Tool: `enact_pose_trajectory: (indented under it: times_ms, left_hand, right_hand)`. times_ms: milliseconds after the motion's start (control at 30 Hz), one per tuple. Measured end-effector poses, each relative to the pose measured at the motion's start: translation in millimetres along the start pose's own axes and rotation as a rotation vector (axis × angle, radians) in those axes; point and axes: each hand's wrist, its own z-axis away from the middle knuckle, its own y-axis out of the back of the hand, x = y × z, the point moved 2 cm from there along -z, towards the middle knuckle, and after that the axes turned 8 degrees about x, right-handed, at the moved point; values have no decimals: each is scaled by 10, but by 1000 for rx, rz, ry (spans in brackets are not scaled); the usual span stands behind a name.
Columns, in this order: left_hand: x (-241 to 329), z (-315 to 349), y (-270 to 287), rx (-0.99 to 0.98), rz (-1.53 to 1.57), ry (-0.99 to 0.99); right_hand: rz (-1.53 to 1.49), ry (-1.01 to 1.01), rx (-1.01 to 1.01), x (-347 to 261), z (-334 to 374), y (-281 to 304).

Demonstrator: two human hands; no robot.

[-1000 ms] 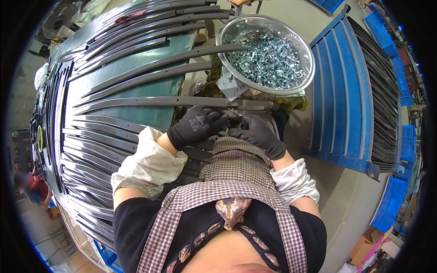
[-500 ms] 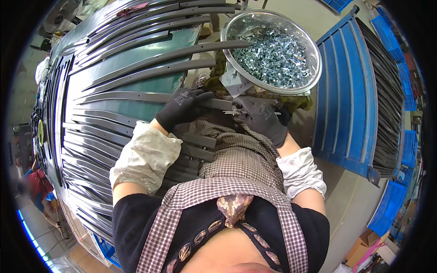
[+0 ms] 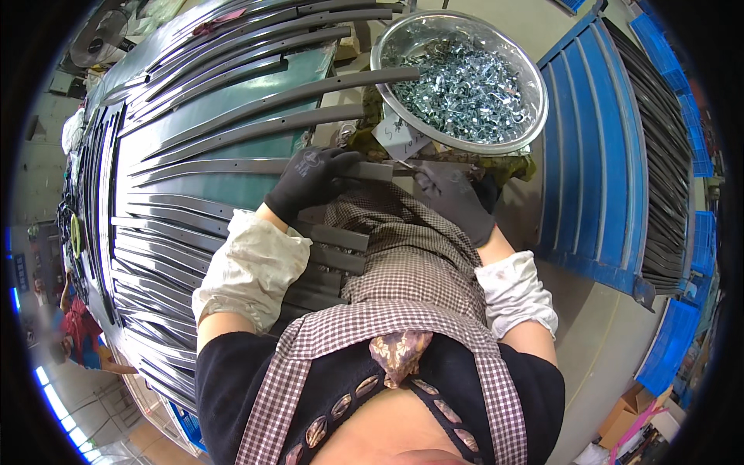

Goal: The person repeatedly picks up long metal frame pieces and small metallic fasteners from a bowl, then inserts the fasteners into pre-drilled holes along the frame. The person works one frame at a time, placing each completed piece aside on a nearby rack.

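Note:
My left hand (image 3: 314,182), in a dark glove, is wrapped round a long dark grey strip (image 3: 232,165) close to its right end. The squared strip end (image 3: 376,172) sticks out past my fingers above my lap. My right hand (image 3: 453,198), also gloved, is closed just right of that end and apart from it. A thin metal piece (image 3: 404,164) shows at its fingertips; its exact kind is too small to tell. Beyond my hands stands a round metal basin (image 3: 381,58) filled with small shiny metal clips (image 3: 465,89).
More dark strips (image 3: 163,225) cover the green-topped table (image 3: 310,66) at my left, some jutting over its edge. A handwritten paper tag (image 3: 399,139) hangs below the basin. A blue metal rack (image 3: 585,155) of dark strips stands right. Another person (image 3: 81,333) is far left.
My right hand has drawn slightly away from the strip end, and the thin metal piece now points up and left. My left hand keeps its hold on the strip.

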Motion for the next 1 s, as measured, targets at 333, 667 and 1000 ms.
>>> enact_pose_trajectory:
  times_ms: [333, 667, 1000]
  left_hand:
    - [-55, 10, -26, 8, 3, -37]
    - [-17, -32, 11, -25, 11, -37]
    - [-31, -26, 41, -96, 79, 75]
  right_hand:
    - [78, 167, 93, -4, 115, 74]
    - [139, 317, 47, -119, -105, 51]
    - [110, 405, 93, -236, -195, 13]
